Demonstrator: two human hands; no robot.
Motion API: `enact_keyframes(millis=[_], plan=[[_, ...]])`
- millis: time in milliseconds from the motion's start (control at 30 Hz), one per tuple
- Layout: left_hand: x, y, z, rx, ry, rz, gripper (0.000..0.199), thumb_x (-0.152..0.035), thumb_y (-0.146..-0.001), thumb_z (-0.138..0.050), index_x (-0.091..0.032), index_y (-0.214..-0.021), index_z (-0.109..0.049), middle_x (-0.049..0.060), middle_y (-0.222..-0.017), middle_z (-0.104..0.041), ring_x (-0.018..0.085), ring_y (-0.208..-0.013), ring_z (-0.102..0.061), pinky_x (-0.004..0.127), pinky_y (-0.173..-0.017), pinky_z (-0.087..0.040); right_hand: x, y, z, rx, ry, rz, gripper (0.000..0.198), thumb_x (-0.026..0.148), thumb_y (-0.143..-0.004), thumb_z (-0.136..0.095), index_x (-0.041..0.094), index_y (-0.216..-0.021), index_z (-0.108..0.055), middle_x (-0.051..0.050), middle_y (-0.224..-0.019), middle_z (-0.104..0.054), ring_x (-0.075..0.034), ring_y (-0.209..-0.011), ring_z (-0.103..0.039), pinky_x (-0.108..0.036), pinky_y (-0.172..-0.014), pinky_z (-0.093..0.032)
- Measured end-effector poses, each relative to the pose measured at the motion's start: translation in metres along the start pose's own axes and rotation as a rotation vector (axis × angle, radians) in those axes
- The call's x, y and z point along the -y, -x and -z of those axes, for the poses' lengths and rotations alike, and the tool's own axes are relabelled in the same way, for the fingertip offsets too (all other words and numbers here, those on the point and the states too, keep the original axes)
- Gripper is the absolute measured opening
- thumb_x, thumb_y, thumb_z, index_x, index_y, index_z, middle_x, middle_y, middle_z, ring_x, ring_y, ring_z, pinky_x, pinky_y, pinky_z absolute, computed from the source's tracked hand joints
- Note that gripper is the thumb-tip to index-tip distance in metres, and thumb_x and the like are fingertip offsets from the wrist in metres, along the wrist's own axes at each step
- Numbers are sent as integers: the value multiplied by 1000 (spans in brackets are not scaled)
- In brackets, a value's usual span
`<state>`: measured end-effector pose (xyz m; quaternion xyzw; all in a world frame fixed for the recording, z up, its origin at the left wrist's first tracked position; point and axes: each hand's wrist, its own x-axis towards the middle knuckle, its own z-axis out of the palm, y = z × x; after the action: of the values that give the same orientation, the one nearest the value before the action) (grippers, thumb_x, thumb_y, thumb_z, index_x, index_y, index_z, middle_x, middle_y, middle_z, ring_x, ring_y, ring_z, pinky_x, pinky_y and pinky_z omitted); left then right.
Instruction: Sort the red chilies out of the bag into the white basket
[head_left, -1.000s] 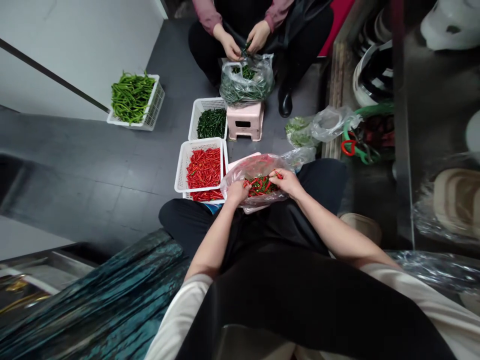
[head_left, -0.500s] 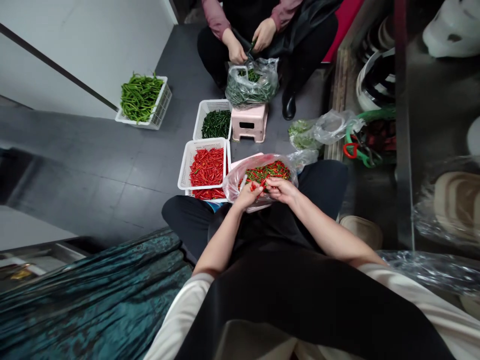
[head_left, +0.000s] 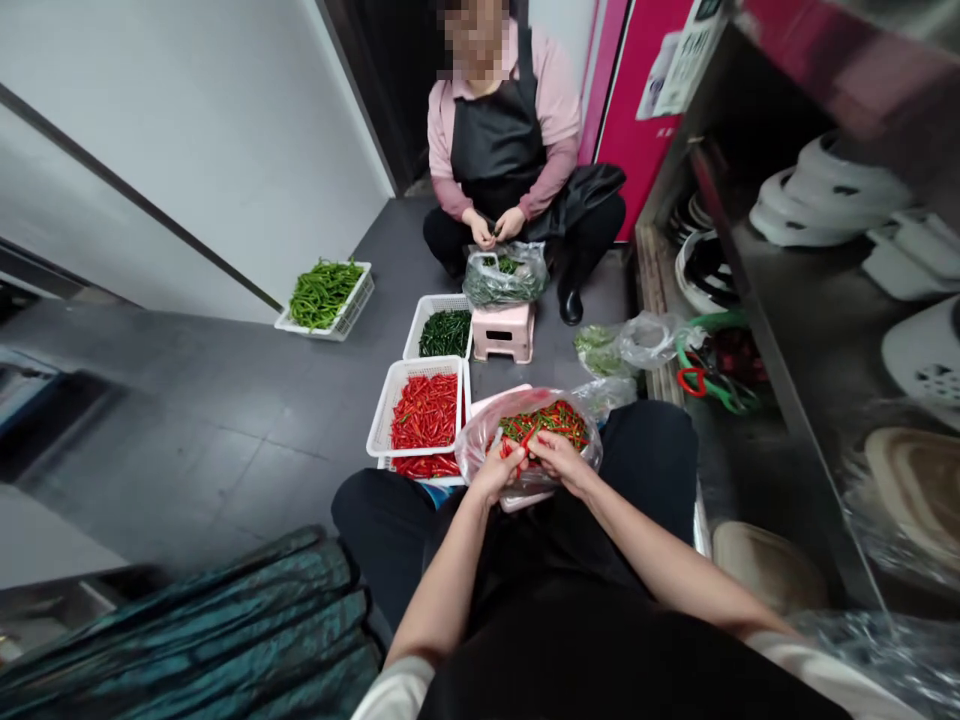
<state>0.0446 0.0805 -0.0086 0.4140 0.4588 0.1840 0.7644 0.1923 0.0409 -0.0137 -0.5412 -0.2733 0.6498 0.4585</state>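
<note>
My left hand (head_left: pixel 500 466) and my right hand (head_left: pixel 553 456) meet over my lap, both pinching a red chili (head_left: pixel 522 447) at the near edge of a clear plastic bag (head_left: pixel 480 440). The bag rests on a pink stool and holds red chilies with green stems (head_left: pixel 551 420). Left of it a white basket (head_left: pixel 380 424) is filled with stemless red chilies (head_left: pixel 424 412).
A person in a dark apron (head_left: pixel 501 140) sits opposite, hands over a bag of green chilies (head_left: pixel 505 280) on a pink stool (head_left: pixel 503 335). White baskets of dark green chilies (head_left: pixel 445 332) and light green chilies (head_left: pixel 324 293) stand on the grey floor. Metal shelving (head_left: pixel 802 300) runs along the right.
The camera has tilted up, showing the seated person fully. My hands have drawn together from inside the bag to its near edge with a chili between them.
</note>
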Motion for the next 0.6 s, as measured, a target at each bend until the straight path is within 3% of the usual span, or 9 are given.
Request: enact_keyframes(millis=[200,367,467,600], plan=[[5,-3,6,19,-196,-113,39,-52,-71,-64,-18,-71,-46,-5,-58,-51,4,-45,-35,20,-47,-24,-5,-3,-3,-121,-73,-41,20,31,-68,-61,18,-60,-48,8,-40,-35,-3,-34,-19,-16,-35,-8],[8,-4,6,67,-182,-69,38,-54,-71,-64,-20,-76,-49,-4,-59,-53,6,-43,-33,22,-46,-22,-8,-10,7,-4,-374,-244,21,31,-71,-55,18,-58,-43,6,-47,-41,-2,-33,-17,-17,-32,-12],[11,-9,1,-38,-196,-55,38,-57,-73,-61,-21,-70,-50,-3,-56,-51,7,-42,-30,23,-47,-24,-10,-8,6,-1,-276,-149,33,45,-72,-63,18,-65,-46,5,-51,-45,-2,-34,-21,-16,-33,-10],[10,-16,-7,-110,-281,-54,34,-51,-74,-60,-20,-62,-54,0,-55,-52,11,-48,-40,27,-53,-34,-14,-4,-3,-58,-79,29,40,54,-68,-69,20,-75,-48,7,-48,-45,-4,-36,-29,-16,-35,-13]])
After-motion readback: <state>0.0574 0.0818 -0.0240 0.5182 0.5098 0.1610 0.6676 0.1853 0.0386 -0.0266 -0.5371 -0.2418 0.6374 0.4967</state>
